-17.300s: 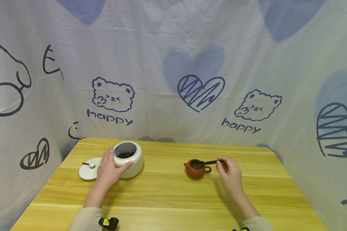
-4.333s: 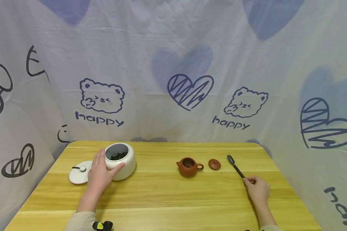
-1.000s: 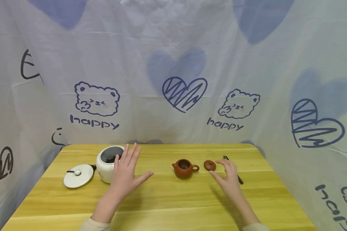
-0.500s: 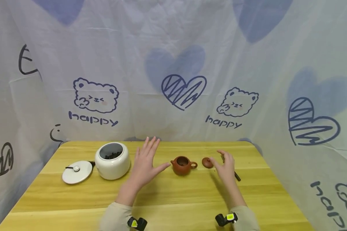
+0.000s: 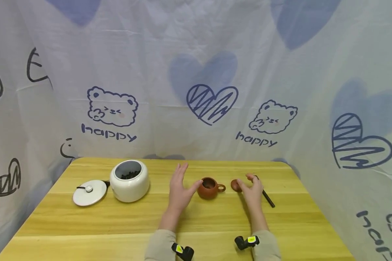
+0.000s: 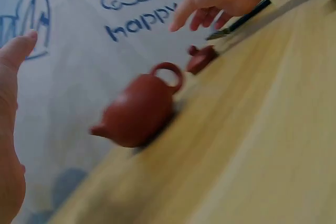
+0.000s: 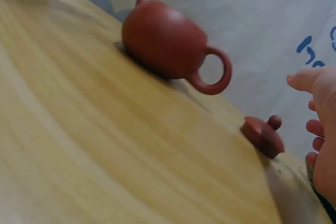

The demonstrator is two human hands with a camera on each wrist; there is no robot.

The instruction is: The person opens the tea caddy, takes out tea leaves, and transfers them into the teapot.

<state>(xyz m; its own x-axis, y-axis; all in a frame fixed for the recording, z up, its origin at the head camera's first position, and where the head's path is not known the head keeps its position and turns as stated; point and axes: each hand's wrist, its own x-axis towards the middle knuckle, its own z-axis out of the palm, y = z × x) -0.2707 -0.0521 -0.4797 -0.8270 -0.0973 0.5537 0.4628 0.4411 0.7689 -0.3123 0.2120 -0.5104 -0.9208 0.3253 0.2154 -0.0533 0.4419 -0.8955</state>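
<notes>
A small reddish-brown teapot (image 5: pixel 207 191) stands uncovered on the table, with something dark inside. My left hand (image 5: pixel 180 192) is spread at its spout side, thumb over the spout in the head view; contact cannot be told. To the right of the handle lies the knobbed teapot lid (image 5: pixel 236 185). Just above and beside the lid is my right hand (image 5: pixel 253 194); the left wrist view shows a gap between its fingers and the lid (image 6: pixel 201 59). A black tea scoop (image 5: pixel 268 198) lies beyond that hand, partly hidden by it.
At the left, a white jar (image 5: pixel 129 189) holding dark tea leaves stands without its cover. Its white lid (image 5: pixel 89 193) lies flat beside it. A printed cloth (image 5: pixel 163 72) hangs behind the wooden table (image 5: pixel 117 232) and along both sides.
Earlier my right hand held the scoop in the teapot, then laid it on the table and moved to the teapot lid. My left hand let go of the jar and moved right to the teapot.
</notes>
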